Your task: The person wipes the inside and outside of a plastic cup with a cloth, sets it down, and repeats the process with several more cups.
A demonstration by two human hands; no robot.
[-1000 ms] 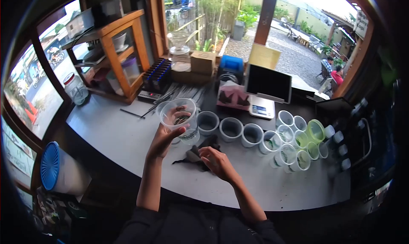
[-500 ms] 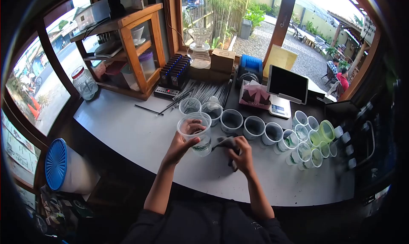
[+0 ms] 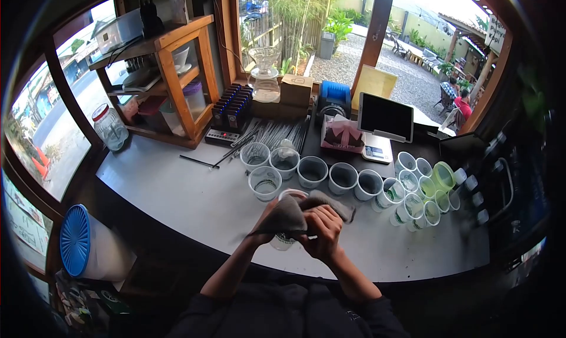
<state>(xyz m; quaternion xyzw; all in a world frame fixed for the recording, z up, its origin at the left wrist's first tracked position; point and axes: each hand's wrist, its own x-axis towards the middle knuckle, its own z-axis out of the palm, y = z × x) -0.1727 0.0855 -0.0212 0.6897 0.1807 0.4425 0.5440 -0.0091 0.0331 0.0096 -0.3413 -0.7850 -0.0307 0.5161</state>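
Observation:
In front of me, my left hand (image 3: 266, 219) is wrapped round a clear plastic cup (image 3: 283, 242), its fingers largely covered by a cloth. Draped across the cup's upper part is that grey-brown cloth (image 3: 283, 216), which my right hand (image 3: 323, 229) grips with bent fingers. Only part of the cup's rim and its lower end with green print show. Just beyond my hands stands another clear cup (image 3: 265, 183). A row of cups, including one dark-looking cup (image 3: 312, 171), runs to the right behind it. One cup (image 3: 284, 161) has something whitish at its rim.
More clear cups (image 3: 409, 208) and a yellow-green cup (image 3: 443, 176) cluster at the right. Behind lie many straws (image 3: 274, 133), a tissue box (image 3: 343, 133), a scale (image 3: 376, 148) and a tablet (image 3: 386, 117). A wooden shelf (image 3: 187, 81) and a jar (image 3: 110, 127) stand left.
The cloth has come from the right up over the cup, and my right hand has moved left with it. My hands and the held cup are lower and closer. The camera view has shifted slightly.

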